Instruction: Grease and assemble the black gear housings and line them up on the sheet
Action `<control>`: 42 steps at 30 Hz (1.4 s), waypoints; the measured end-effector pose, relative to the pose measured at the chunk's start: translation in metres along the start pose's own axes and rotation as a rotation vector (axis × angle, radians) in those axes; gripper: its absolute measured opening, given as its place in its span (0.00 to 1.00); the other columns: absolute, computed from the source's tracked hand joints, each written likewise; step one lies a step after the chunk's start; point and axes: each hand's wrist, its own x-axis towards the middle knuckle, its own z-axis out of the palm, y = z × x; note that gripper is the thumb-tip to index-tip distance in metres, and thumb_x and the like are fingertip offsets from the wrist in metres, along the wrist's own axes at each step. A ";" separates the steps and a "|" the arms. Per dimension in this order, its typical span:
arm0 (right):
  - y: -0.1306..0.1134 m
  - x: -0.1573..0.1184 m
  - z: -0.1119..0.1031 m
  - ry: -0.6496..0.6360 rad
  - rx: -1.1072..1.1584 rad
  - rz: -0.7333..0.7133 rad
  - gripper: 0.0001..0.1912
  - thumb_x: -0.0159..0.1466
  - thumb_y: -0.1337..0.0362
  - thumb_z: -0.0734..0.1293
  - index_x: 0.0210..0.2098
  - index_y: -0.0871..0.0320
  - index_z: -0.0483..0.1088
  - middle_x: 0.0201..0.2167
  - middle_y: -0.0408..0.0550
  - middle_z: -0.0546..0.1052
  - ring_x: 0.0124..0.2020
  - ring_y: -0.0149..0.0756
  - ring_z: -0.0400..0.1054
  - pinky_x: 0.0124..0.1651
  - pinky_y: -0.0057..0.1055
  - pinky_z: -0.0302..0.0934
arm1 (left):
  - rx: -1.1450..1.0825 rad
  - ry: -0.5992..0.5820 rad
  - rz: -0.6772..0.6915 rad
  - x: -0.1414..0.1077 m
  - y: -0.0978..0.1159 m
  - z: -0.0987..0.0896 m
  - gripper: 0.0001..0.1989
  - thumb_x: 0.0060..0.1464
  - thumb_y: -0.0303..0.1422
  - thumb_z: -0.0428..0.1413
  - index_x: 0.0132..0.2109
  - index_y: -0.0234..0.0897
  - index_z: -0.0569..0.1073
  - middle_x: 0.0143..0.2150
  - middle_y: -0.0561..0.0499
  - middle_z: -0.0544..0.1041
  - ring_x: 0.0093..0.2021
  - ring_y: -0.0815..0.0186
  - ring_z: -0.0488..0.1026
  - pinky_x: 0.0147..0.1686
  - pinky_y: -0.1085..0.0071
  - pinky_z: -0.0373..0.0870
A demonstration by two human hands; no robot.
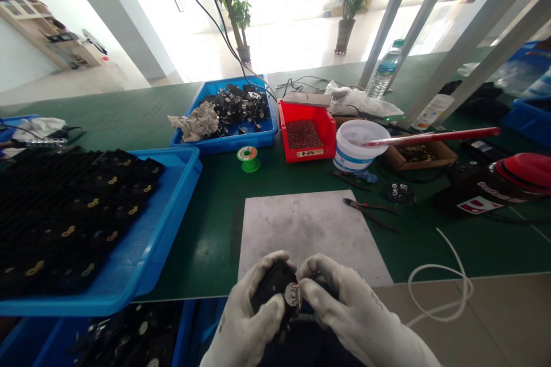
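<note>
Black part (269, 288) lay in the gloved hands at 6 o'clock of the white sheet (297, 221), by the bench's near edge; a round metal disc (292, 295) showed at the part's 4 o'clock. Handling, by judgement: light enough for one hand, body fairly stiff, its dark face perhaps a little slick under fabric gloves; the disc and whatever sat beside it looked the delicate portion. Best hold judged to be the body at 9 o'clock, clear of the disc. Left hand (246, 316) was closed on the body there, thumb on the near face, fingers curled over the far edge. Right hand (349, 300) was partly curled, thumb and forefinger drawn close together at the disc's 3 o'clock (a thin pinkish sliver showed there, too small to identify). Could not tell whether those fingertips pinched anything or merely touched. Cutters (371, 207) lay at 1 o'clock from the hands, apart from both.
</note>
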 end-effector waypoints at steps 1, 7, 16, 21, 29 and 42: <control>0.000 0.000 0.000 -0.001 0.002 0.000 0.09 0.73 0.58 0.63 0.39 0.56 0.69 0.32 0.42 0.75 0.32 0.31 0.68 0.34 0.27 0.58 | -0.001 0.011 0.000 -0.001 0.001 0.001 0.27 0.59 0.42 0.62 0.63 0.39 0.75 0.59 0.44 0.80 0.57 0.51 0.79 0.62 0.62 0.74; 0.000 0.000 0.001 -0.002 0.017 -0.006 0.09 0.73 0.58 0.63 0.40 0.56 0.69 0.32 0.42 0.75 0.32 0.31 0.68 0.34 0.27 0.58 | 0.039 -0.016 0.016 0.000 -0.002 -0.003 0.28 0.60 0.42 0.61 0.64 0.37 0.74 0.61 0.42 0.79 0.58 0.50 0.79 0.60 0.62 0.76; -0.002 0.000 0.001 -0.017 -0.006 -0.008 0.09 0.73 0.58 0.61 0.40 0.54 0.68 0.32 0.40 0.74 0.32 0.31 0.68 0.35 0.27 0.60 | 0.005 0.025 -0.017 -0.001 0.000 0.000 0.27 0.59 0.39 0.61 0.63 0.37 0.75 0.60 0.43 0.80 0.58 0.50 0.79 0.60 0.62 0.76; -0.003 0.001 0.002 -0.001 -0.017 -0.015 0.09 0.73 0.57 0.62 0.40 0.55 0.69 0.32 0.42 0.75 0.33 0.32 0.69 0.35 0.27 0.60 | 0.051 -0.029 0.021 0.001 -0.007 -0.007 0.27 0.62 0.40 0.60 0.66 0.37 0.73 0.62 0.43 0.78 0.61 0.51 0.77 0.58 0.68 0.76; -0.005 0.001 0.002 -0.010 -0.023 0.027 0.10 0.73 0.56 0.61 0.40 0.54 0.69 0.32 0.42 0.75 0.32 0.33 0.69 0.35 0.29 0.61 | 0.053 -0.034 0.028 0.002 -0.010 -0.009 0.27 0.63 0.40 0.59 0.66 0.37 0.73 0.63 0.42 0.78 0.61 0.51 0.77 0.59 0.66 0.76; -0.011 0.003 0.001 -0.003 -0.050 0.044 0.06 0.70 0.60 0.63 0.39 0.55 0.69 0.31 0.40 0.76 0.32 0.31 0.70 0.35 0.27 0.60 | -0.013 0.084 0.004 0.001 -0.001 0.002 0.28 0.57 0.42 0.64 0.61 0.35 0.77 0.59 0.41 0.81 0.61 0.48 0.78 0.61 0.64 0.76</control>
